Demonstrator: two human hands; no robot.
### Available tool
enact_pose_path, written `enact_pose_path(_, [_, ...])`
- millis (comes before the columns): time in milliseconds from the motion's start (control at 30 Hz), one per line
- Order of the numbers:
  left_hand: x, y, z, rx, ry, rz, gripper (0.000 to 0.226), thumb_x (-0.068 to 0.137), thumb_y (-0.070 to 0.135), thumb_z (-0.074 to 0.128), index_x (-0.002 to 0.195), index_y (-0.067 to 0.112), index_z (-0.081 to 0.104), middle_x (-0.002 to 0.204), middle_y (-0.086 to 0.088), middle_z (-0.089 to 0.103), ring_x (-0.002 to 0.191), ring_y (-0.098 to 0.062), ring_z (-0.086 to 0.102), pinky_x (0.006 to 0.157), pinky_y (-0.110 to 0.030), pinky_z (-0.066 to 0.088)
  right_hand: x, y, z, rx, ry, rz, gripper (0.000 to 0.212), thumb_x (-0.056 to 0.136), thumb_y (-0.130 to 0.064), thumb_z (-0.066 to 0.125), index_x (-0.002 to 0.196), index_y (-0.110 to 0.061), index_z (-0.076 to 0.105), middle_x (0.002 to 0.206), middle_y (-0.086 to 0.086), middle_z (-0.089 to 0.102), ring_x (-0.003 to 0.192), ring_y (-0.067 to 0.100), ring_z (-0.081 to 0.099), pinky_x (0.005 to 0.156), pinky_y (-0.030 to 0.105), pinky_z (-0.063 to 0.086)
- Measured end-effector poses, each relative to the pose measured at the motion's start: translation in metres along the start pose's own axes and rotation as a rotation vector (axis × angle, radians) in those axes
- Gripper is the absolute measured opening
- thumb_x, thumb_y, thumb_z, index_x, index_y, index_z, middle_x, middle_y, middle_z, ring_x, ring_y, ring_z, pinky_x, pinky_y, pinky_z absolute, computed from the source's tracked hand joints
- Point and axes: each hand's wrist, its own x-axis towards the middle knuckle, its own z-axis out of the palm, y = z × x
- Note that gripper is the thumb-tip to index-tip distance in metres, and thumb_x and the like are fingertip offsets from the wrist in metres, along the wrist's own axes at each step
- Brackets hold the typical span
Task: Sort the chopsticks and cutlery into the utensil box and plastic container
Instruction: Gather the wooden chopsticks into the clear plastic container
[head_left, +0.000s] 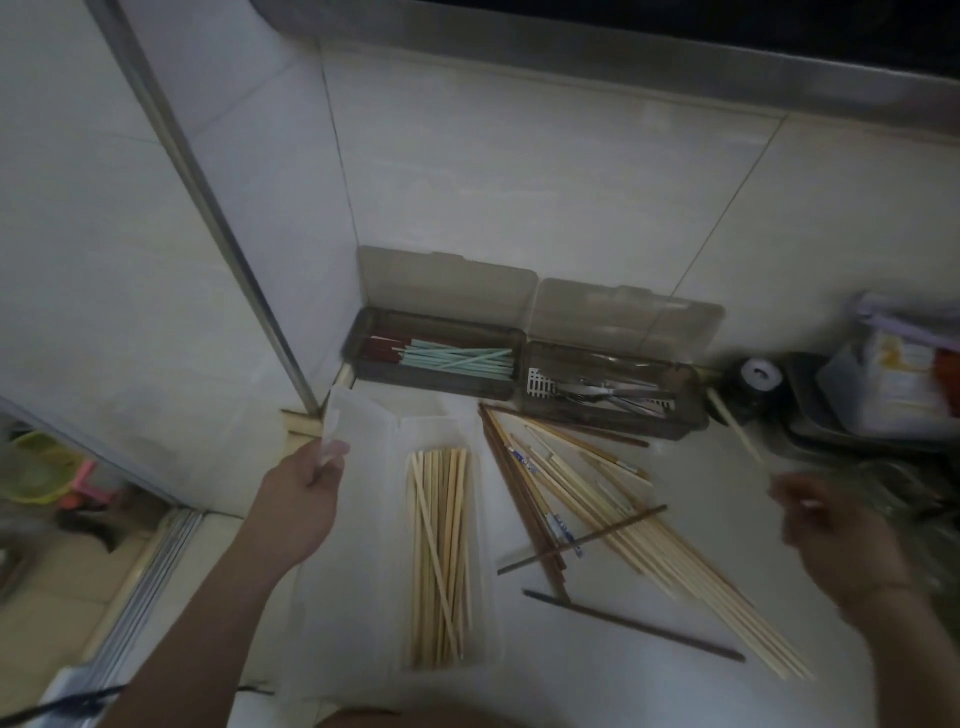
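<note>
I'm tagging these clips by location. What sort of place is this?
Most likely a home kitchen counter. White tiled walls meet in a corner, where a smoky translucent lidded box of metal cutlery stands, and loose wooden chopsticks lie spread on the white worktop. A dark window frame runs along the top.

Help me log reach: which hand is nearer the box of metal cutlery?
Right. The right hand, pinching a pale chopstick, is below and right of the cutlery box; the left hand is far to its left.
</note>
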Motion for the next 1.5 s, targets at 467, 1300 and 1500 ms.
enact_pose_path(467, [-0.003, 0.004, -0.004, -0.033, -0.029, 0.004, 0.029, 0.102, 0.026, 0.04, 0.122, 0.022, 0.061, 0.11, -0.019, 0.066, 0.102, -0.037, 0.061, 0.091, -0.046, 0.05, -0.137, -0.139, 0.208, 0.082, -0.587, -0.715, 0.026, 0.089, -0.008, 0.044, 0.101, -0.016, 0.065, 0.103, 0.004, 0.055, 0.086, 0.021, 0.061, 0.079, 0.02, 0.044])
enact_pose_path(1300, [-0.009, 0.008, 0.001, -0.038, -0.007, 0.009, 0.029, 0.102, 0.022, 0.042, 0.122, 0.018, 0.063, 0.11, -0.016, 0.065, 0.102, -0.034, 0.06, 0.094, -0.046, 0.048, -0.039, 0.036, 0.095, -0.553, -0.076, 0.101, 0.029, 0.09, -0.024, 0.055, 0.117, -0.029, 0.064, 0.115, 0.003, 0.06, 0.1, 0.026, 0.051, 0.081, 0.032, 0.042])
enact_pose_path(1500, [-0.008, 0.007, 0.001, -0.032, -0.012, 0.007, 0.027, 0.102, 0.022, 0.041, 0.118, 0.021, 0.062, 0.106, -0.017, 0.065, 0.097, -0.037, 0.062, 0.089, -0.047, 0.049, -0.04, 0.052, 0.089, -0.536, -0.125, 0.194, 0.025, 0.092, -0.024, 0.053, 0.114, -0.031, 0.064, 0.113, 0.004, 0.058, 0.1, 0.027, 0.047, 0.081, 0.032, 0.036])
